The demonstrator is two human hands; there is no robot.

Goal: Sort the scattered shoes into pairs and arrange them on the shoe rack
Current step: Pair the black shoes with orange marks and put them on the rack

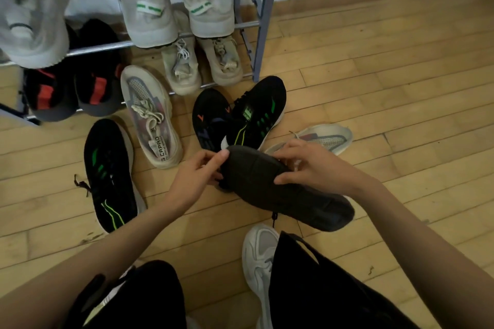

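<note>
both hands hold a dark shoe point(283, 189) sole-up above the wood floor point(401, 88): the left hand point(197, 176) has fingers pinching its toe end, the right hand point(312, 165) has fingers clamped over its edge. its dark grey tread is worn and grooved. beyond lie black green-striped sneakers point(256, 115), a beige mesh sneaker point(149, 117), then the shoe rack point(256, 24).

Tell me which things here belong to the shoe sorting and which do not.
Job: dark shoe held sole-up in left hand and right hand; black green-striped sneakers; beige mesh sneakers; grey metal shoe rack.
Not: white sneaker worn on the foot; wooden floor.
</note>
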